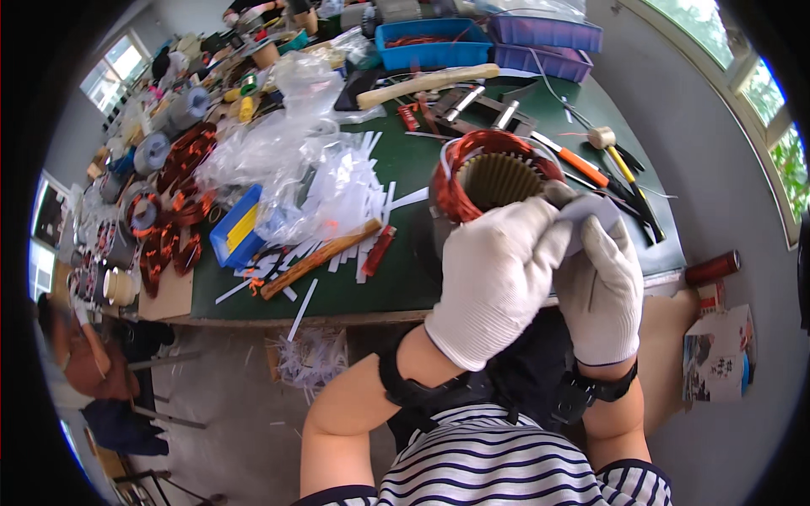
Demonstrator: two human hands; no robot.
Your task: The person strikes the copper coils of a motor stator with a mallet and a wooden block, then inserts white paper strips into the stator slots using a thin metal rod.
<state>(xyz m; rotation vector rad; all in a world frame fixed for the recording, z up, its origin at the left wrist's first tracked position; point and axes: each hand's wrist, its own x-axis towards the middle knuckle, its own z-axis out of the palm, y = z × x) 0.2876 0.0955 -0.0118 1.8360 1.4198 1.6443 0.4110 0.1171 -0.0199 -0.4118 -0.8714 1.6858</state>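
Observation:
Both my hands wear white knit gloves and meet just in front of the near right side of a motor stator [498, 179]. Reddish copper windings circle its upper rim, and its slotted inner wall faces up. Between the fingertips is a small pale sheet [588, 218], thin and slightly bent. My left hand [502, 274] pinches its left edge, fingers closed. On the other side my right hand [601, 291] grips it between thumb and fingers. The gloves partly cover the sheet and the stator's near side.
White paper strips [342, 215] and crumpled clear plastic [291, 126] cover the green table [405, 291] left of the stator, beside a wooden stick [321, 259]. An orange-handled tool [582, 167] and a mallet [602, 138] lie right. Behind stand blue [430, 57] and purple [544, 63] bins.

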